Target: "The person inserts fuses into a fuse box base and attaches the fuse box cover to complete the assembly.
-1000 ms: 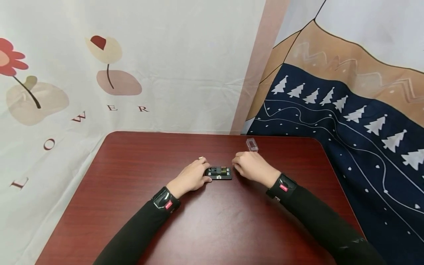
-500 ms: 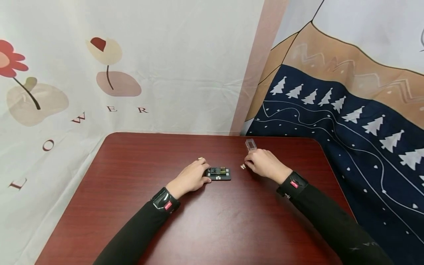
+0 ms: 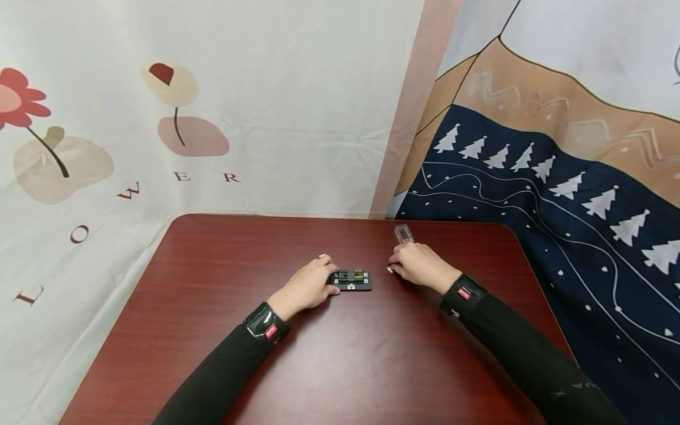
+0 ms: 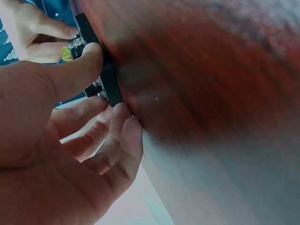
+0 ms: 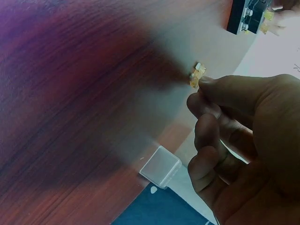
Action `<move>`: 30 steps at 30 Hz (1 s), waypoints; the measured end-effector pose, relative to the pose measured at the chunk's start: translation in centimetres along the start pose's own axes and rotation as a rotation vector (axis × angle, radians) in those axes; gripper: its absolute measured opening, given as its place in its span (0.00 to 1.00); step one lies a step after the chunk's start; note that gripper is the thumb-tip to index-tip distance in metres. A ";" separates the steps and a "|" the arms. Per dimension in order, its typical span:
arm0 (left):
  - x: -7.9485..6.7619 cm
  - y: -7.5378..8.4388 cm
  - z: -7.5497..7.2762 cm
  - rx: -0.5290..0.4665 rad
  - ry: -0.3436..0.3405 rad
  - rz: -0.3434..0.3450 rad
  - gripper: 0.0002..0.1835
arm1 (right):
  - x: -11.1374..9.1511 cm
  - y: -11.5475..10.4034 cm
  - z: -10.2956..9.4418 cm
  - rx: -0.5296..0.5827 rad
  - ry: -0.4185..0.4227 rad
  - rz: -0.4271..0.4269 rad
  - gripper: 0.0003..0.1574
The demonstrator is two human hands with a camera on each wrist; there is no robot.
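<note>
A small black block with metal screw-like fittings and a yellow part (image 3: pixel 355 280) lies on the table. My left hand (image 3: pixel 305 286) grips its left end, the thumb along the near side and the fingers behind. In the left wrist view, that thumb lies across the black block (image 4: pixel 111 86). To the right of the block, my right hand (image 3: pixel 423 267) pinches a tiny translucent amber piece with a whitish end (image 5: pixel 198 74) between thumb and index fingertip. Its other fingers are curled. The piece's exact kind is too small to tell.
A clear plastic box (image 3: pixel 402 233) sits just beyond the right hand, near the back edge of the reddish-brown table (image 3: pixel 340 366). A printed cloth (image 3: pixel 297 106) hangs behind the table. Another, navy-blue cloth (image 3: pixel 478 195) hangs at the right.
My right hand has moved away from the block to the right, then slightly back left. The tiny amber piece has come into view at its fingertips. My left hand stays on the block.
</note>
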State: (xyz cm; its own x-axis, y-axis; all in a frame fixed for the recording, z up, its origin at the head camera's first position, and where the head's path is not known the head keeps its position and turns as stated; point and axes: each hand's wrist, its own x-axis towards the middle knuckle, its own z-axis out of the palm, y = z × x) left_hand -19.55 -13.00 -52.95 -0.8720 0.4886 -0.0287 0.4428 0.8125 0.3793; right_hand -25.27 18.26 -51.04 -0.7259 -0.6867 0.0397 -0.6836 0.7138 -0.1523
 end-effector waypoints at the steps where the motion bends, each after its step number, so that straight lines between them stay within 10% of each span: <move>1: 0.0 0.0 0.0 0.000 0.001 0.001 0.24 | 0.0 0.0 0.1 -0.001 -0.002 -0.004 0.05; 30: 0.1 -0.4 0.0 0.007 -0.004 0.015 0.26 | 0.7 0.0 0.2 -0.001 -0.005 0.042 0.05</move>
State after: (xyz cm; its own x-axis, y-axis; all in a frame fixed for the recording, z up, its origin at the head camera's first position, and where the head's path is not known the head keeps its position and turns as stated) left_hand -19.83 -13.29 -53.15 -0.8642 0.5024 -0.0270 0.4574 0.8071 0.3734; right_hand -25.76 17.72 -51.18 -0.7535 -0.6569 0.0287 -0.6527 0.7420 -0.1532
